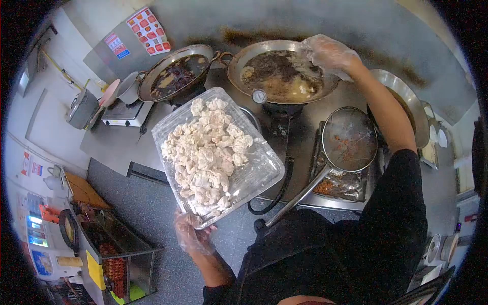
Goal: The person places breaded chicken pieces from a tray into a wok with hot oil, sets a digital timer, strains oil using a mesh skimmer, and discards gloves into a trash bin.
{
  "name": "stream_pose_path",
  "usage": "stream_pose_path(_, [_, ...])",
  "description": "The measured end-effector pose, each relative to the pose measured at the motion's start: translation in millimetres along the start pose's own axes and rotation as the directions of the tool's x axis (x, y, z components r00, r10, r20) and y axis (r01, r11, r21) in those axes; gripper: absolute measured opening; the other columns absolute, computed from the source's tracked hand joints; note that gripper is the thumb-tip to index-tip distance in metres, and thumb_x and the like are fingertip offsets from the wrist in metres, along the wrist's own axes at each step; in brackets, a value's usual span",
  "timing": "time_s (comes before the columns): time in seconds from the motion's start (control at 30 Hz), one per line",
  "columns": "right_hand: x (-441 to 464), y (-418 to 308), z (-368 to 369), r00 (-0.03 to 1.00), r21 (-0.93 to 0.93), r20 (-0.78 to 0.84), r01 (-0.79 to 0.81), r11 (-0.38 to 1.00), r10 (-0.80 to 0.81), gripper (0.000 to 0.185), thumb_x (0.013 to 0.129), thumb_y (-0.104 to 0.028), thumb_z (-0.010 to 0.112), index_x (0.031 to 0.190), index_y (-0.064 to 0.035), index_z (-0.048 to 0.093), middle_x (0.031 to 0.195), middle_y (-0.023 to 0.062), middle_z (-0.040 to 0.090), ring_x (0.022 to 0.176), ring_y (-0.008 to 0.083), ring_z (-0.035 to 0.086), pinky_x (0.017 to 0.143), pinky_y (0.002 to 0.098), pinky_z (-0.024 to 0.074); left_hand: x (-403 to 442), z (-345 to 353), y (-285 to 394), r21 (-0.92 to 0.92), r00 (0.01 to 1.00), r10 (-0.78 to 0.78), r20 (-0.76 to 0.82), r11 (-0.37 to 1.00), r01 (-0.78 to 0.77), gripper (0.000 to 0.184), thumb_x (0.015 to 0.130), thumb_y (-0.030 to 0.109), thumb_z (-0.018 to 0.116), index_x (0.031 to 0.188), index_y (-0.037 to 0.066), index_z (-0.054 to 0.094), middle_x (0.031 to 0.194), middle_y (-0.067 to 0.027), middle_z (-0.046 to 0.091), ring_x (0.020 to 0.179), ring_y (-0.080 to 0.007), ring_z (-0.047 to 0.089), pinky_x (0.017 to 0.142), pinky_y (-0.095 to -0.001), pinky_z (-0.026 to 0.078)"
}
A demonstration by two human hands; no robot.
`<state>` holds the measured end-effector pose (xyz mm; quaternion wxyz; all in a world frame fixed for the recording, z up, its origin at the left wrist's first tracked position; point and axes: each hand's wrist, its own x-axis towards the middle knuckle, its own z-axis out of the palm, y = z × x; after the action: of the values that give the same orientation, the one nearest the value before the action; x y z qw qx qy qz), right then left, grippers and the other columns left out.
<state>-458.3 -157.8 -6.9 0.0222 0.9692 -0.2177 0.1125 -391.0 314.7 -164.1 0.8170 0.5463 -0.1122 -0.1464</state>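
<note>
My left hand [194, 233], in a clear plastic glove, grips the near corner of a clear plastic tray [259, 175]. On the tray lies a heap of flour-coated pieces [206, 157] that look like raw chicken. My right hand [330, 53], gloved too, is over the right rim of the middle wok [235, 76]. Its fingers stretch left above the dark oil [274, 68], and I see nothing held in them. Pale coated pieces [304, 87] lie in the bubbling oil. A round dial thermometer [259, 96] sits at the wok's front rim.
A second wok of oil [178, 76] stands to the left, another large pan [406, 96] to the right. A long-handled mesh strainer [349, 140] rests over a foil-lined tray [340, 188], its handle jutting toward me. A portable stove [127, 113] stands far left.
</note>
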Motion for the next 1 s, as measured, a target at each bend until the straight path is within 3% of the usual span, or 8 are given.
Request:
stream_pose_path(0.13, [-54, -73, -23, 0.936, 0.353, -0.128, 0.352, 0.867, -0.328, 0.036, 0.081, -0.030, 0.056, 0.103, -0.0020, 0.060, 0.100, 0.0176, 0.061, 0.094, 0.0306, 0.058, 0.087, 0.0370, 0.0442, 8, -23, -15, -0.107, 0.993, -0.009, 0.114, 0.994, 0.021, 0.075, 0.077, 0.045, 0.063, 0.115, -0.011, 0.030, 0.063, -0.0180, 0.055, 0.039, -0.0225, 0.054, 0.034, -0.0340, 0.051])
stream_pose_path(0.2, [-85, -120, -19, 0.904, 0.402, -0.123, 0.422, 0.813, -0.409, 0.050, 0.080, -0.038, 0.058, 0.112, 0.0006, 0.055, 0.111, 0.0204, 0.056, 0.104, 0.0316, 0.054, 0.091, 0.0380, 0.0416, 1, -7, -10, -0.223, 0.989, -0.032, -0.147, 0.975, -0.001, 0.042, 0.065, 0.004, 0.046, 0.101, -0.018, 0.040, 0.059, -0.0184, 0.055, 0.034, -0.0252, 0.051, 0.030, -0.0322, 0.048])
stream_pose_path(0.37, [-104, -171, 63, 0.793, 0.391, 0.130, 0.510, 0.766, -0.595, 0.049, 0.089, -0.027, 0.047, 0.130, -0.0023, 0.037, 0.132, 0.0191, 0.039, 0.122, 0.0284, 0.038, 0.104, 0.0340, 0.0302, 6, -28, -19, -0.282, 0.994, -0.094, -0.047, 0.956, 0.077, 0.043, 0.078, 0.019, 0.053, 0.102, -0.014, 0.039, 0.070, -0.0213, 0.056, 0.037, -0.0244, 0.052, 0.032, -0.0322, 0.049])
stream_pose_path(0.43, [-98, -172, 126, 0.577, 0.016, -0.454, 0.767, 0.641, -0.679, 0.040, 0.079, -0.014, 0.048, 0.116, 0.0030, 0.046, 0.109, 0.0184, 0.052, 0.105, 0.0324, 0.050, 0.093, 0.0372, 0.0397, 9, -35, -19, -0.167, 0.992, 0.007, 0.123, 0.986, 0.013, 0.056, 0.079, 0.030, 0.059, 0.105, -0.015, 0.037, 0.069, -0.0207, 0.056, 0.039, -0.0241, 0.054, 0.033, -0.0317, 0.050])
stream_pose_path(0.5, [-95, -178, 95, 0.780, 0.270, -0.126, 0.621, 0.736, -0.613, 0.034, 0.079, -0.008, 0.052, 0.112, -0.0010, 0.049, 0.118, 0.0116, 0.049, 0.109, 0.0248, 0.046, 0.097, 0.0340, 0.0382, 12, -30, -14, -0.133, 0.995, -0.084, 0.057, 0.987, 0.091, 0.062, 0.077, 0.032, 0.061, 0.109, -0.015, 0.036, 0.071, -0.0206, 0.057, 0.040, -0.0238, 0.055, 0.034, -0.0311, 0.050])
stream_pose_path(0.6, [-78, -177, 109, 0.620, 0.269, -0.461, 0.780, 0.565, -0.635, 0.051, 0.073, -0.014, 0.056, 0.122, -0.0041, 0.042, 0.115, 0.0201, 0.046, 0.109, 0.0314, 0.046, 0.090, 0.0411, 0.0411, 9, -23, 0, -0.089, 0.988, -0.153, 0.010, 0.984, 0.153, 0.069, 0.075, 0.034, 0.065, 0.115, -0.013, 0.034, 0.074, -0.0205, 0.057, 0.042, -0.0237, 0.056, 0.035, -0.0302, 0.050])
stream_pose_path(0.8, [-45, -184, 32, 0.824, 0.360, 0.168, 0.460, 0.812, -0.541, 0.074, 0.077, -0.027, 0.056, 0.139, -0.0148, 0.017, 0.140, 0.0153, 0.023, 0.128, 0.0351, 0.025, 0.106, 0.0471, 0.0262, 11, -19, 2, -0.107, 0.988, -0.145, -0.053, 0.985, 0.138, 0.067, 0.079, 0.035, 0.061, 0.123, -0.005, 0.030, 0.081, -0.0204, 0.058, 0.042, -0.0265, 0.056, 0.034, -0.0317, 0.050])
stream_pose_path(1.0, [20, -184, 101, 0.709, 0.451, 0.113, 0.588, 0.672, -0.696, 0.067, 0.085, -0.046, 0.040, 0.139, -0.0119, 0.019, 0.142, 0.0149, 0.021, 0.131, 0.0299, 0.023, 0.109, 0.0417, 0.0205, 26, -43, -6, -0.098, 0.981, -0.186, 0.051, 0.977, 0.191, 0.063, 0.079, 0.030, 0.061, 0.120, -0.006, 0.029, 0.078, -0.0180, 0.057, 0.040, -0.0239, 0.054, 0.032, -0.0338, 0.049])
